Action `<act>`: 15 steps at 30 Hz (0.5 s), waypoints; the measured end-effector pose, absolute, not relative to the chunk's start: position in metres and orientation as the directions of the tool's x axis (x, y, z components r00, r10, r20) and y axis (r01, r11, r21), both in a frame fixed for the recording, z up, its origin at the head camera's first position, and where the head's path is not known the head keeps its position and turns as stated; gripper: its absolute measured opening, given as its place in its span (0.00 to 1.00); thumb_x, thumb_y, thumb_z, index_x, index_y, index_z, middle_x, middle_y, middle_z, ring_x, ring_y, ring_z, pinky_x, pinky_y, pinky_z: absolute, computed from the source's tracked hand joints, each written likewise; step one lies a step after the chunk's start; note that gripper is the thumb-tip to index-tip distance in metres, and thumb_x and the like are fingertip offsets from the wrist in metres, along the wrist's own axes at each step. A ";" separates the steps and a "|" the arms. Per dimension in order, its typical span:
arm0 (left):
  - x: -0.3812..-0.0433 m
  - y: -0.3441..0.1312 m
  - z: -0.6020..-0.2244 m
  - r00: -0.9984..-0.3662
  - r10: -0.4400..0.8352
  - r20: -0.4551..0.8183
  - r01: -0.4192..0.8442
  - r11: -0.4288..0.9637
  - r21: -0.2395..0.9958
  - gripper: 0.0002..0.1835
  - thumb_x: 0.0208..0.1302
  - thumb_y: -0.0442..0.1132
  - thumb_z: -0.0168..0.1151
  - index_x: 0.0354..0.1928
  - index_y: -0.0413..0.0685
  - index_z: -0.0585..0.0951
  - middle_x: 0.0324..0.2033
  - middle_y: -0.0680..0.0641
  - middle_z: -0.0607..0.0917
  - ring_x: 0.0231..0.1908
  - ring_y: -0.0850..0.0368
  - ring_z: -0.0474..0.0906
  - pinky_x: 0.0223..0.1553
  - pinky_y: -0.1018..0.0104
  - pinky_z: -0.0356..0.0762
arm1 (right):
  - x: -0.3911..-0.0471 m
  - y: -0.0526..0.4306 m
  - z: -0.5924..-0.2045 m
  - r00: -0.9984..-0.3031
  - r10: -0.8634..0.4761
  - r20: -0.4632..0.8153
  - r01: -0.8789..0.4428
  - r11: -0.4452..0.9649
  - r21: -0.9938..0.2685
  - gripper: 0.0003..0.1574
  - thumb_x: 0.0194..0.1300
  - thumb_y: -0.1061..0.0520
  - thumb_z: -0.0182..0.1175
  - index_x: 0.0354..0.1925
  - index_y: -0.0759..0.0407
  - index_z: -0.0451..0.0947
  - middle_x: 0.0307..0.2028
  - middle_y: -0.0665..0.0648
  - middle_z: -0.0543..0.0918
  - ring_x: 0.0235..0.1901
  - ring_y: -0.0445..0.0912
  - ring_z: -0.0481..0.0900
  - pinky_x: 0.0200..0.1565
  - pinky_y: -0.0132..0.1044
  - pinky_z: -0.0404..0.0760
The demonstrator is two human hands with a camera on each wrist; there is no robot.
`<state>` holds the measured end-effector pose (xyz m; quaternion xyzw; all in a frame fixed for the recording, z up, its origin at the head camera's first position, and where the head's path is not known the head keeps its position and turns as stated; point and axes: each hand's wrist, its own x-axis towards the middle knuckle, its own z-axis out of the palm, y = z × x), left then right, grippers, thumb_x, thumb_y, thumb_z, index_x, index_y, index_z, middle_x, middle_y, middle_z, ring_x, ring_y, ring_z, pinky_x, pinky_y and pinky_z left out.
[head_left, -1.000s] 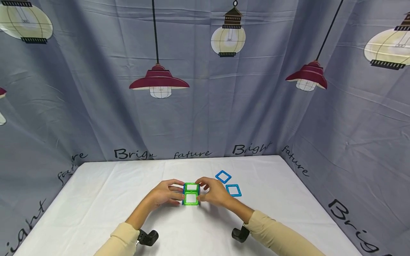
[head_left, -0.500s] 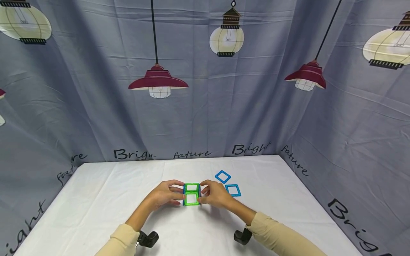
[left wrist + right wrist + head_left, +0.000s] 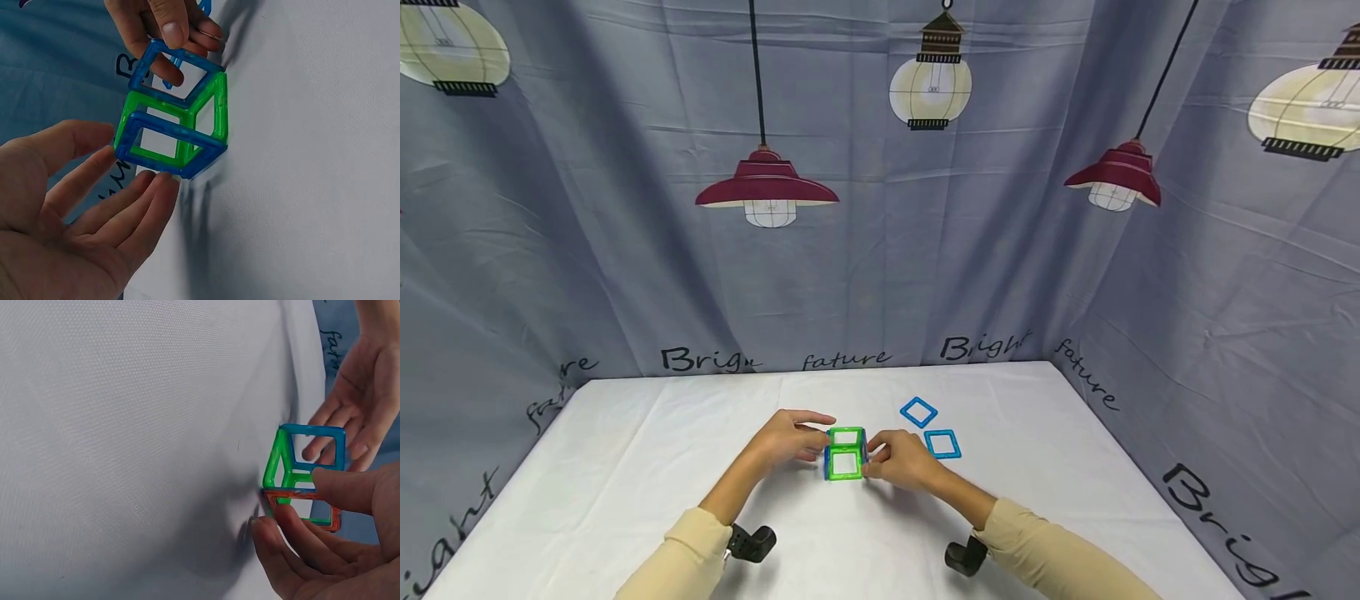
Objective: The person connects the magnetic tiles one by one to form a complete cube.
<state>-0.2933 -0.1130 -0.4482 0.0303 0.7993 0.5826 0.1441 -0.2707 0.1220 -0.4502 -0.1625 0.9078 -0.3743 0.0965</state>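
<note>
An open box of magnetic tiles (image 3: 846, 477) stands on the white cloth, made of green tiles with a blue tile at each side. My right hand (image 3: 901, 459) is at its right side, and in the left wrist view its thumb and a finger pinch the right side tile (image 3: 147, 57). That same tile looks orange-red in the right wrist view. My left hand (image 3: 786, 437) is at the left side, fingers loosely extended. In the left wrist view its fingertips (image 3: 165, 187) lie at the edge of the left blue tile (image 3: 165, 128); firm contact is hard to tell.
Two loose blue square tiles, a farther one (image 3: 918, 412) and a nearer one (image 3: 942, 444), lie flat beyond my right hand. The white table (image 3: 655, 450) ends at a grey-blue curtain (image 3: 865, 275) printed with lamps. A black wrist camera (image 3: 752, 544) sits at each sleeve.
My left hand has shifted up and its fingers have loosened from the left side. My right index finger has drawn back from the far top corner to the right side. The box stays nearly in place.
</note>
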 end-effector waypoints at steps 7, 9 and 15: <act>-0.289 -0.118 -0.442 -0.956 0.189 -0.225 -0.141 0.377 0.916 0.12 0.62 0.32 0.67 0.48 0.37 0.86 0.38 0.39 0.90 0.38 0.48 0.89 0.37 0.58 0.88 | -0.275 0.122 -0.451 -0.931 -0.363 -0.044 -0.215 0.639 -0.739 0.17 0.63 0.60 0.68 0.49 0.67 0.82 0.30 0.55 0.88 0.27 0.41 0.81 0.28 0.33 0.76; -0.288 -0.120 -0.440 -0.947 0.211 -0.243 -0.147 0.387 0.910 0.11 0.63 0.33 0.67 0.46 0.37 0.86 0.37 0.39 0.90 0.36 0.50 0.88 0.36 0.59 0.88 | -0.277 0.122 -0.452 -0.937 -0.347 -0.043 -0.202 0.638 -0.743 0.17 0.63 0.60 0.68 0.49 0.67 0.83 0.31 0.55 0.88 0.26 0.42 0.81 0.28 0.33 0.75; -0.283 -0.128 -0.435 -0.885 0.350 -0.307 -0.159 0.393 0.906 0.13 0.68 0.39 0.63 0.46 0.36 0.83 0.34 0.40 0.89 0.28 0.56 0.84 0.34 0.62 0.86 | -0.287 0.119 -0.456 -0.962 -0.257 -0.093 -0.097 0.640 -0.762 0.17 0.63 0.59 0.67 0.50 0.63 0.85 0.33 0.55 0.87 0.28 0.44 0.81 0.29 0.32 0.77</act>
